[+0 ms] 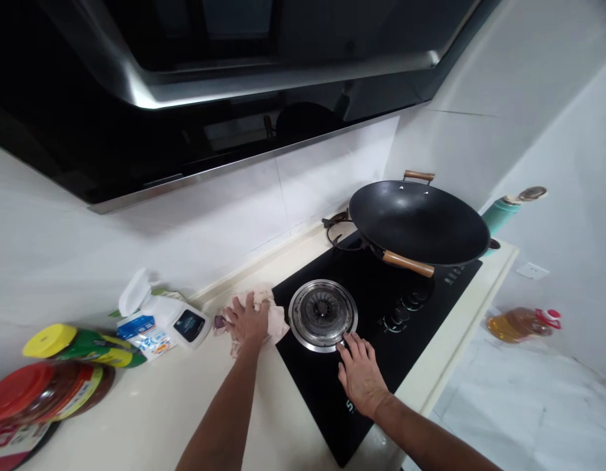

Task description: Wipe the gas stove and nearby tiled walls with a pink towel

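My left hand (250, 322) presses down on a crumpled pale pink cloth (276, 320), fingers curled over it, on the counter beside the stove's left edge. On the black glass gas stove (313, 392) lies my right hand (362, 373), with nothing visible in it. Its fingers are stretched out, their tips at the near rim of the round metal burner (323, 315). That burner is bare, without a pan support on it. A large black wok (421, 219) with wooden handles sits over the stove's far side.
A dark pan support (339, 232) shows beside the wok. Left on the counter stand a white spray bottle (185, 322), a green bottle with a yellow cap (87, 347) and a red-lidded jar (52, 392). Overhead juts a black range hood (209, 144). An oil bottle (521, 324) is on the floor.
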Motion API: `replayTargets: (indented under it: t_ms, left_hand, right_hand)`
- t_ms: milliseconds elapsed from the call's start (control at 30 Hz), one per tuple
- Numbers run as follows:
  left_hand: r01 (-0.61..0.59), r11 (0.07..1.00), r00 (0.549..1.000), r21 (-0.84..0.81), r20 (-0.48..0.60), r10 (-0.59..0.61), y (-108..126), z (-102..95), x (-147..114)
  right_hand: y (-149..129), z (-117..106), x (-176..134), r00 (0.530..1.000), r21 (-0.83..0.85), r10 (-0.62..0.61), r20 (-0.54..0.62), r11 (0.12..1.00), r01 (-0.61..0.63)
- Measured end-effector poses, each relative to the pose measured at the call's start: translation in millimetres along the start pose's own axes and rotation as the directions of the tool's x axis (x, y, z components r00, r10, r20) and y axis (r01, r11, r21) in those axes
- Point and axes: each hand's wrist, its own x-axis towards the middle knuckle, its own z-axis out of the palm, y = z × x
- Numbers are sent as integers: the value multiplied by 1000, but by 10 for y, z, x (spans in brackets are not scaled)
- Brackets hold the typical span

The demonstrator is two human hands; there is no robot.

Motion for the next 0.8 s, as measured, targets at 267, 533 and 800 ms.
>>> replayTargets:
  t_ms: [267, 533, 800]
  left_hand:
    - [-38, 999, 999, 3, 14, 38, 8, 9, -3]
    - [-187, 982, 982, 20, 35, 186, -99, 22, -1071]
    - [-174, 984, 985, 32, 12, 174, -79, 36, -2335]
  right_hand:
    - [18, -34, 1, 1000, 38, 1, 0, 999, -1]
    - [52, -33, -32, 1000, 49, -10, -24, 999, 11]
    - [50, -21, -42, 997, 67, -27, -66, 997, 31]
